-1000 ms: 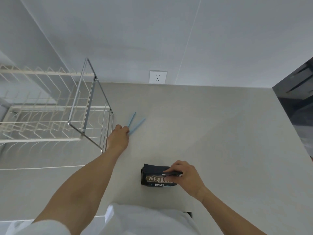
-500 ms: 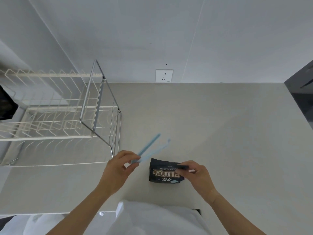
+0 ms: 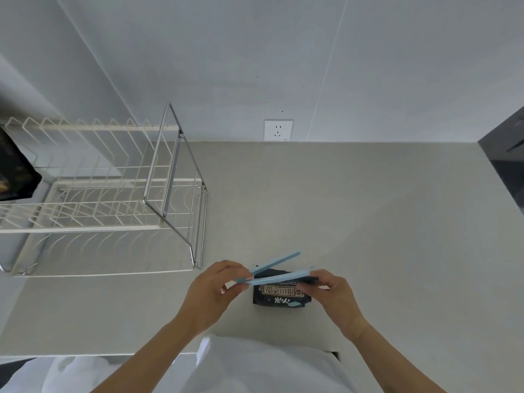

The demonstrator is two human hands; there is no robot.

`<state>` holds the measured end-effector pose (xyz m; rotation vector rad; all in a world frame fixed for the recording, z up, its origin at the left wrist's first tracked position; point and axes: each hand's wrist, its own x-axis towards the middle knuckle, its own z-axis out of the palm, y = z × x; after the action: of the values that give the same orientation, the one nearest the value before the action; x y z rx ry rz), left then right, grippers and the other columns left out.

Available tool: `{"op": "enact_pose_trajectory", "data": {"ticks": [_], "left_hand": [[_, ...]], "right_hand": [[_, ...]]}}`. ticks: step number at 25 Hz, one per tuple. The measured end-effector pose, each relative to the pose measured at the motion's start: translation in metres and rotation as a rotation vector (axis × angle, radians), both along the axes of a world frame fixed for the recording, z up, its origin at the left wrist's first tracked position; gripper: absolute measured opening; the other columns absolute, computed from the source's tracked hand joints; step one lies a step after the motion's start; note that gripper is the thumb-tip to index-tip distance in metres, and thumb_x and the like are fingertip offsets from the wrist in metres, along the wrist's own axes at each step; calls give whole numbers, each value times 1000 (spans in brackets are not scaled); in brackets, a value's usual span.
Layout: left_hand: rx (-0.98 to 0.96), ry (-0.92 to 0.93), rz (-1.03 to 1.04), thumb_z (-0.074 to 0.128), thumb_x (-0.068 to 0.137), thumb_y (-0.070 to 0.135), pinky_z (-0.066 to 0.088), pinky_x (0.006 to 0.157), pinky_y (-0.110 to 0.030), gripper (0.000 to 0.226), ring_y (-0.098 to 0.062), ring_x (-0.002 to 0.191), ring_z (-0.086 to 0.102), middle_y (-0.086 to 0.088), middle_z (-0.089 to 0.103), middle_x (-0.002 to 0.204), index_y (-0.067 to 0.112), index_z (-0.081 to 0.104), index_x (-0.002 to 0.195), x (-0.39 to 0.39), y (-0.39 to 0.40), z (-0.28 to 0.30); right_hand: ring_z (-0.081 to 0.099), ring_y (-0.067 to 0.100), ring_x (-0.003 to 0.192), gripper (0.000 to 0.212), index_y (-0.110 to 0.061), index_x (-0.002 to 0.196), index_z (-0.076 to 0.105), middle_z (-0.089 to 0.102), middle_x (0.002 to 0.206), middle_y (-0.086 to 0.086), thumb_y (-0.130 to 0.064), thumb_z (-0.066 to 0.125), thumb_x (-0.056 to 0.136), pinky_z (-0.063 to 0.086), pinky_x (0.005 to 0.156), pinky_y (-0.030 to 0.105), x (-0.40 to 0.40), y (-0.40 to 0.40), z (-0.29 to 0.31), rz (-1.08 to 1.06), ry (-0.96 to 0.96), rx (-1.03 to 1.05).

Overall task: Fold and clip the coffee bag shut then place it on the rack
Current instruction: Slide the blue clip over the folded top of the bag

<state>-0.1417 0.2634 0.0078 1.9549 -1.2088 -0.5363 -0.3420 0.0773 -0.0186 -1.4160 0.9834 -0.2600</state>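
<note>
A small black coffee bag [image 3: 280, 295] with pale lettering lies on the grey counter near its front edge, its top folded over. My right hand [image 3: 329, 290] pinches the folded top at the bag's right end. My left hand [image 3: 211, 290] holds a long light-blue clip [image 3: 279, 272] by its hinge end. The clip is spread open in a V, and its nearer arm lies across the bag's fold while the farther arm sticks up behind it. The wire rack [image 3: 119, 194] stands at the left on the counter.
A dark bag [image 3: 15, 171] sits in the rack's far left end. A wall socket [image 3: 278, 129] is at the back of the counter. A dark appliance [image 3: 507, 154] borders the counter on the right. Bare counter [image 3: 354, 208] stretches between the rack and that appliance.
My left hand picked the blue clip up from beside the rack and carried it to the bag, where its open arms now straddle the fold. My right hand stayed on the fold.
</note>
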Motion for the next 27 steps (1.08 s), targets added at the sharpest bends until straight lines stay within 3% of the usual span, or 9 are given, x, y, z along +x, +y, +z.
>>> {"op": "enact_pose_trajectory", "data": {"ticks": [3, 8, 10, 13, 20, 24, 27], "left_hand": [[39, 65, 62, 78, 79, 12, 58, 63, -33, 30, -10, 84, 64, 18, 69, 96, 35, 69, 97, -4, -8, -1], [52, 138, 74, 79, 78, 11, 58, 70, -29, 31, -9, 89, 65, 14, 71, 96, 32, 68, 99, -9, -17, -4], [38, 162, 74, 79, 78, 10, 57, 71, -26, 32, -8, 91, 66, 14, 72, 96, 32, 69, 99, -12, -19, -5], [24, 178, 90, 79, 77, 9, 56, 71, -21, 32, -6, 91, 65, 15, 72, 95, 32, 69, 97, -15, -21, -5], [17, 182, 150, 81, 75, 9, 51, 70, -12, 41, -8, 86, 64, 17, 69, 92, 42, 67, 96, -24, -27, -4], [54, -9, 56, 81, 75, 17, 50, 78, -19, 37, -1, 89, 59, 21, 67, 98, 34, 69, 105, -28, -33, 0], [87, -220, -87, 78, 77, 28, 49, 78, -26, 32, -10, 94, 57, 11, 68, 100, 27, 70, 108, -28, -44, 7]], "right_hand": [[64, 15, 75, 11, -8, 83, 77, 73, 85, 13, 1, 76, 76, 53, 71, 25, 0, 0, -1, 5, -7, 38], [69, 6, 75, 49, -21, 85, 80, 77, 84, -4, 22, 59, 73, 57, 68, 19, -1, -1, -5, 26, -5, 65], [66, 3, 66, 36, -20, 88, 80, 77, 79, -2, 12, 67, 77, 51, 57, 12, -1, 0, -6, 21, -18, 97], [62, 4, 61, 18, -19, 91, 80, 77, 76, 0, -7, 76, 79, 46, 51, 14, 0, 2, -7, -23, -29, 164], [62, -3, 55, 20, -17, 89, 80, 76, 67, -9, -1, 75, 78, 45, 49, 7, 0, 0, -9, -25, -66, 163], [65, -2, 59, 26, -17, 85, 80, 77, 70, -8, 6, 69, 78, 49, 54, 10, -2, -1, -12, -2, -31, 129], [65, 8, 70, 33, -14, 92, 78, 77, 81, 2, 10, 62, 76, 53, 63, 22, -5, -2, -17, 24, 21, 87]]}}
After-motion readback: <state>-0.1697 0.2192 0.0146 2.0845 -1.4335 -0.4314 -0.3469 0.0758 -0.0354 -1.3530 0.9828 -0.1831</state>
